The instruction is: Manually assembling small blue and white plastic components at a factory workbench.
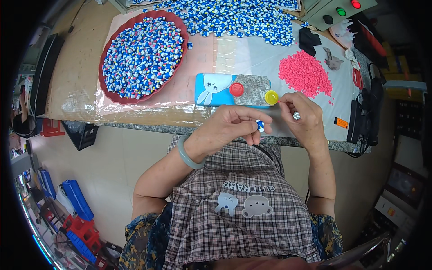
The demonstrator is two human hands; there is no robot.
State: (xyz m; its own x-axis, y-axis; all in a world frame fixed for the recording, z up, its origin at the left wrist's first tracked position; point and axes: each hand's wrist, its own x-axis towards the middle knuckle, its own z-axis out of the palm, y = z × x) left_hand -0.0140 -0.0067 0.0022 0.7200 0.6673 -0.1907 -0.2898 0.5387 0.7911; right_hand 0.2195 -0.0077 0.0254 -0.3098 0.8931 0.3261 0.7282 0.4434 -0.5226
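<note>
My left hand [227, 128] is closed on a small blue-and-white moulded piece [260, 125], pinched between thumb and fingers. My right hand [303, 116] has thumb and forefinger together beside a shallow yellow cap [271, 97]. A tiny pink piece shows at those fingertips, partly hidden. Something silvery, perhaps a ring, shows on the right hand. The yellow cap and a red cap [236, 89] sit on a flat blue board with a rabbit picture [218, 85] and a grey speckled patch [252, 85].
A heap of tiny pink pieces [305, 73] lies right of the board. A red scalloped tray [184, 33] full of blue-and-white pieces stands at left. More such pieces [238, 18] cover the back. A black cloth [309, 42] and a control box with buttons [337, 13] are at back right.
</note>
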